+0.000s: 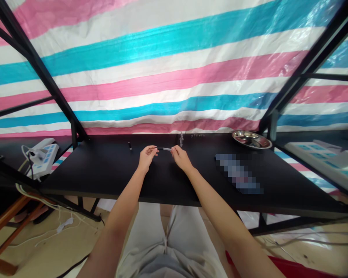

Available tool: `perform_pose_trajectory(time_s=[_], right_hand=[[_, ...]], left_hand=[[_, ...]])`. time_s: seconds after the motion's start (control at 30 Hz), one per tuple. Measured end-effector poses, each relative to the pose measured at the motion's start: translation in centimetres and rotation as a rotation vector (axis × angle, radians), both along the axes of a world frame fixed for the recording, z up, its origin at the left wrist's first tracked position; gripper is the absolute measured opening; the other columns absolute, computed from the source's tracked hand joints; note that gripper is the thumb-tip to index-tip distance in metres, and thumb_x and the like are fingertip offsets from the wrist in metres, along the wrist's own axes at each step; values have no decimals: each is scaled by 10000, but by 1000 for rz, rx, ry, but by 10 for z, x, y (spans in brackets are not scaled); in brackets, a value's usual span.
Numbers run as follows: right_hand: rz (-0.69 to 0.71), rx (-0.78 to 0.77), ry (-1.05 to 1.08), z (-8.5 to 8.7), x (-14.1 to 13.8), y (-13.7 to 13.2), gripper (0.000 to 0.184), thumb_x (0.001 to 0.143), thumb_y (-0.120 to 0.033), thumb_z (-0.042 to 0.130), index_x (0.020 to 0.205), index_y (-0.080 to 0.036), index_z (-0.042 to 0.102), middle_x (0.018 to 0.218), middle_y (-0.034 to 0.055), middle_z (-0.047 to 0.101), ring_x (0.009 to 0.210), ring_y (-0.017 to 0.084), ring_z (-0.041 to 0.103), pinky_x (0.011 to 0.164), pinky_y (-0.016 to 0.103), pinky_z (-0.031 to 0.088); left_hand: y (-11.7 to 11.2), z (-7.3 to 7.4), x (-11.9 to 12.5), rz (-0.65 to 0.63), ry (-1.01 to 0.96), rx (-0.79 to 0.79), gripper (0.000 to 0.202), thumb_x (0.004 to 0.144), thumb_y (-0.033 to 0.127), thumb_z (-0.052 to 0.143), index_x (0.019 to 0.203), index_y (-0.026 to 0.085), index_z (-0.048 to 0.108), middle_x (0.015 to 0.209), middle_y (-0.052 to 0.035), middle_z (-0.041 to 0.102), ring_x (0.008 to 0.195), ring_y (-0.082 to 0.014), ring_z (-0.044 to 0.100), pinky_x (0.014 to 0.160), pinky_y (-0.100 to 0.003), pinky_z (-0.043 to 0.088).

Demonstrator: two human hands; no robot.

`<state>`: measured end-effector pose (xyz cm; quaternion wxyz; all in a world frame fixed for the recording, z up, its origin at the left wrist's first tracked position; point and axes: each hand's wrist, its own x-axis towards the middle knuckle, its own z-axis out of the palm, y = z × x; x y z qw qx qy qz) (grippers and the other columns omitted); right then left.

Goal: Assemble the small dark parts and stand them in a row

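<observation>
Above the black desk [110, 166], a slim pen [164, 149] is held level between my two hands. Its left part is black and its right part grey. My left hand [147, 156] pinches the black end, with its thumb and index finger together. The grey end sits between the thumb and fingers of my right hand [180, 156]. To the left of my left hand lies a small black cylinder [129, 145] with a pale tip. Just behind my right hand is a small clear, glittering item [181, 139], too small to name.
A divided metal plate [251, 146] rests at the back right. Nearer on the right lies a pixelated bluish item [237, 173]. Several tiny items [197, 135] line the back edge. Power strips [48, 158] are on the left; black frame bars [46, 73] flank the desk.
</observation>
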<state>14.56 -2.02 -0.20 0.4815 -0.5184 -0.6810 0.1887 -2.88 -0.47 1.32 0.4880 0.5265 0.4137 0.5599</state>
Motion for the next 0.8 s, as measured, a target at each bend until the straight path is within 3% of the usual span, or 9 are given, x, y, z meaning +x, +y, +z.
perform_pose_trajectory(time_s=[0.47,0.8], right_hand=[[52,-35,78,2,-4,-2,373,865,-503,305,707,-205,463,580,-20,487,526,109,454,555,225,369],[115,-70,77,1,-6,-2,356,846,-509,354,710,-205,479,598,-21,517,525,104,463,545,224,379]], left_hand=[[3,-7,0,-134,-15,-29,392,644,401,680,926,140,603,779,-59,667,577,-91,568,550,-218,370],[5,-9,-1,-103,-36,-36,353,634,404,690,857,137,626,760,-62,670,570,-94,557,550,-226,370]])
